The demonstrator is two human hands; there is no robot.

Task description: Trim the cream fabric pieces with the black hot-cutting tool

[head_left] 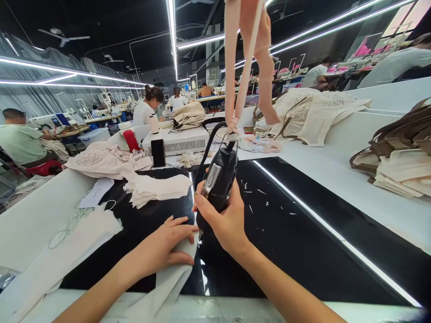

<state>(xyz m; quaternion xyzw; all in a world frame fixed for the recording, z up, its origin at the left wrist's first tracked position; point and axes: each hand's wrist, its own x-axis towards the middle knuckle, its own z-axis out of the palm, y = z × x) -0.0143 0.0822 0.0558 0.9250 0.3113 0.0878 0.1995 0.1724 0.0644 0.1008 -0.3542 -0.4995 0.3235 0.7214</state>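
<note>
My right hand [224, 215] is wrapped round a black corded electric cloth cutter [220, 177] with a silver switch plate. The cutter hangs upright from knotted peach fabric straps [240, 67], its lower end close to the edge of a pale cloth piece [171, 282]. Its blade is mostly hidden by my hand. My left hand [168, 249] lies on this cloth with fingers spread, fingertips beside the cutter's lower end. Beneath them is a glossy black tabletop panel [289, 260]. A stack of cream cloth pieces [160, 186] rests just beyond my left hand.
Small white scraps [262, 192] lie right of the cutter. Further cream pieces [84, 240] and a paper tag [97, 192] are at left. A phone [157, 152] leans against a white box [185, 141]. Brown-strapped garments [397, 148] sit at right. Co-workers [144, 107] sit beyond.
</note>
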